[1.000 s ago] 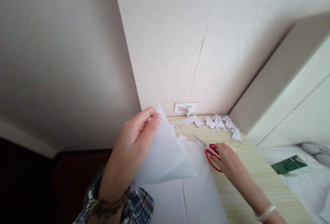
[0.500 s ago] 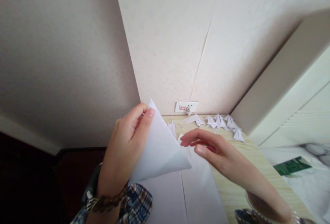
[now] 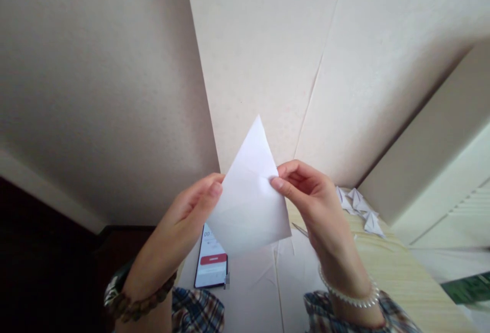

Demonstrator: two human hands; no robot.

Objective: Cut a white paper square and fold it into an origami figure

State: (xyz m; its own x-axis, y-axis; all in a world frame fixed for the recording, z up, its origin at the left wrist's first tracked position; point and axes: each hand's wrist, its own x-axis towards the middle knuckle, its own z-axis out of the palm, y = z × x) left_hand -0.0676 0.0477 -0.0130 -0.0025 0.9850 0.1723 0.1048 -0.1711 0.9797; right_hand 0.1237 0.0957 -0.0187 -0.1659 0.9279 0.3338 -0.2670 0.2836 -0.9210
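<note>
A white sheet of paper (image 3: 252, 205) is held up above the table, one pointed corner upward. My right hand (image 3: 316, 203) pinches its right edge between thumb and fingers. At the opposite edge, my left hand (image 3: 191, 208) has its thumb and fingers closed against the paper. Below and partly behind the sheet lies a phone (image 3: 212, 266) with a lit screen and a red button. More white paper (image 3: 252, 292) covers the table under my hands. The tip of a thin metal tool (image 3: 299, 229) shows beside my right wrist; its kind is hidden.
Several small folded white paper pieces (image 3: 360, 205) lie on the light wooden table (image 3: 398, 271) at the far right, near the wall (image 3: 268, 42). A pale cabinet-like panel (image 3: 432, 139) rises to the right. A green item (image 3: 469, 288) lies beyond the table's right edge.
My right hand has moved onto the paper and now grips its right edge. The sheet has turned, and my left hand sits lower on its left edge. The view has shifted, revealing the phone.
</note>
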